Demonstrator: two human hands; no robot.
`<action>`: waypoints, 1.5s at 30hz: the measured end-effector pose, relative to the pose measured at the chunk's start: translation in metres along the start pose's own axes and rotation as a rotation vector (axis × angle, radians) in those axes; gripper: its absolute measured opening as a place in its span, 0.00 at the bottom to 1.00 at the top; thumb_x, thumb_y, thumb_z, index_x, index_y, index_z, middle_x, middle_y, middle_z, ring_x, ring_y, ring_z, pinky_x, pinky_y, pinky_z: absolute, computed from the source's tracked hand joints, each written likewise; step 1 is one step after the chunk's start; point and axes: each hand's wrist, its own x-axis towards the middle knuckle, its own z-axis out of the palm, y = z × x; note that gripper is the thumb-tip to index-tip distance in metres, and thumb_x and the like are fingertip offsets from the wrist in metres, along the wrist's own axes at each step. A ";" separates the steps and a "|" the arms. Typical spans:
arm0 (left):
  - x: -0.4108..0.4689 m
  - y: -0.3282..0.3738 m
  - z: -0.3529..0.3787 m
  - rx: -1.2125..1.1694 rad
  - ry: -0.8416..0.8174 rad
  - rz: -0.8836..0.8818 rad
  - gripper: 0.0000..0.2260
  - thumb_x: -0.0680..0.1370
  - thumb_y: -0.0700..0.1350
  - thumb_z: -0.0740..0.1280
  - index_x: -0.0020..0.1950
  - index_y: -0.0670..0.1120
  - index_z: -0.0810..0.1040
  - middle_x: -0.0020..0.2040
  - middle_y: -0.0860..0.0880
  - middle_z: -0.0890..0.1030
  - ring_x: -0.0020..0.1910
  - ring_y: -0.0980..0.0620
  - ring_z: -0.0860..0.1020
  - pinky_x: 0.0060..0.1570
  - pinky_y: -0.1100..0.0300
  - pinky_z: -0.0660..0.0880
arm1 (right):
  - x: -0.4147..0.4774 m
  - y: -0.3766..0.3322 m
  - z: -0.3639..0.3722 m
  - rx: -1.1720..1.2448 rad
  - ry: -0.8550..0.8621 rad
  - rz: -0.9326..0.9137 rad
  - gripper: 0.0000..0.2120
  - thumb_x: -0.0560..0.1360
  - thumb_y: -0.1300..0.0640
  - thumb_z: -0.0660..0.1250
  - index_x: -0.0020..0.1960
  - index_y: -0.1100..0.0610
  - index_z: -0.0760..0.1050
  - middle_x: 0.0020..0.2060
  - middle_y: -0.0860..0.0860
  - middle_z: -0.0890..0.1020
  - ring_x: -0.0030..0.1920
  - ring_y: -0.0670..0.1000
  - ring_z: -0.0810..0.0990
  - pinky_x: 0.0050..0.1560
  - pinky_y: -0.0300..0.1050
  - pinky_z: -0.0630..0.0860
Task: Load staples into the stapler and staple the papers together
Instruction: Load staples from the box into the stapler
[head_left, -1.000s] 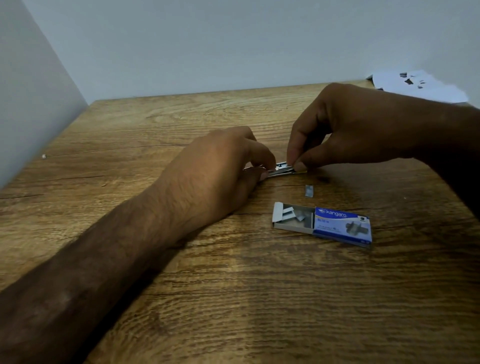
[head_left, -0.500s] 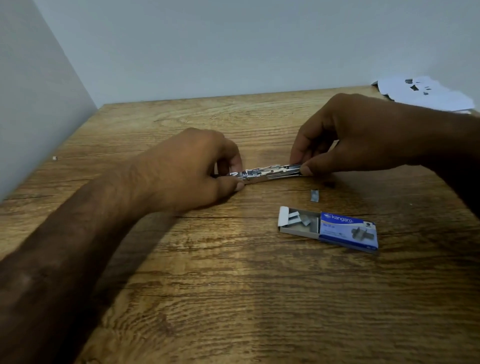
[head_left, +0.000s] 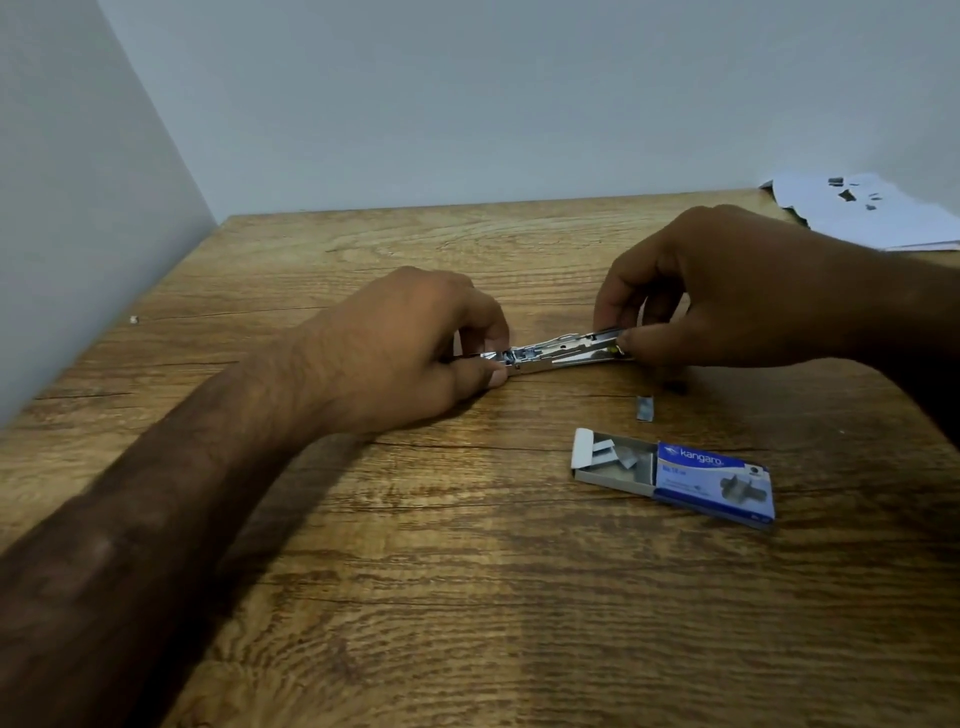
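Both grips closed on stapler (head_left: 566, 352): L hand (head_left: 410, 343) pinches its 9 o'clock end, R hand (head_left: 727, 291) pinches its 3 o'clock end. Stapler silver, lying open lengthwise, low over wooden surface (head_left: 467, 597), approx. centre frame. Staple box (head_left: 675, 475) at 5 o'clock of stapler, tray slid partly out, staples visible. Loose staple strip (head_left: 644, 407) between box & R hand. Papers (head_left: 867, 213) at 2 o'clock, well apart.
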 end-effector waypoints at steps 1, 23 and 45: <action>0.000 0.000 0.000 -0.011 0.009 0.001 0.07 0.76 0.54 0.71 0.52 0.55 0.82 0.45 0.58 0.79 0.43 0.59 0.78 0.47 0.54 0.77 | 0.000 0.000 0.001 0.018 -0.006 0.000 0.08 0.69 0.53 0.73 0.46 0.43 0.84 0.36 0.35 0.84 0.37 0.39 0.83 0.38 0.34 0.74; 0.000 0.008 0.003 -0.036 0.126 0.047 0.06 0.72 0.52 0.74 0.48 0.55 0.83 0.43 0.59 0.79 0.40 0.61 0.77 0.41 0.53 0.78 | 0.004 -0.003 0.009 0.487 -0.118 0.120 0.04 0.74 0.54 0.73 0.45 0.50 0.87 0.38 0.56 0.86 0.34 0.49 0.78 0.36 0.45 0.78; 0.000 0.004 0.003 -0.066 0.025 0.002 0.11 0.76 0.54 0.72 0.58 0.57 0.83 0.47 0.58 0.79 0.46 0.60 0.77 0.46 0.57 0.78 | 0.004 0.004 0.010 0.562 -0.105 0.243 0.11 0.78 0.63 0.68 0.46 0.53 0.88 0.35 0.52 0.85 0.30 0.45 0.76 0.28 0.40 0.75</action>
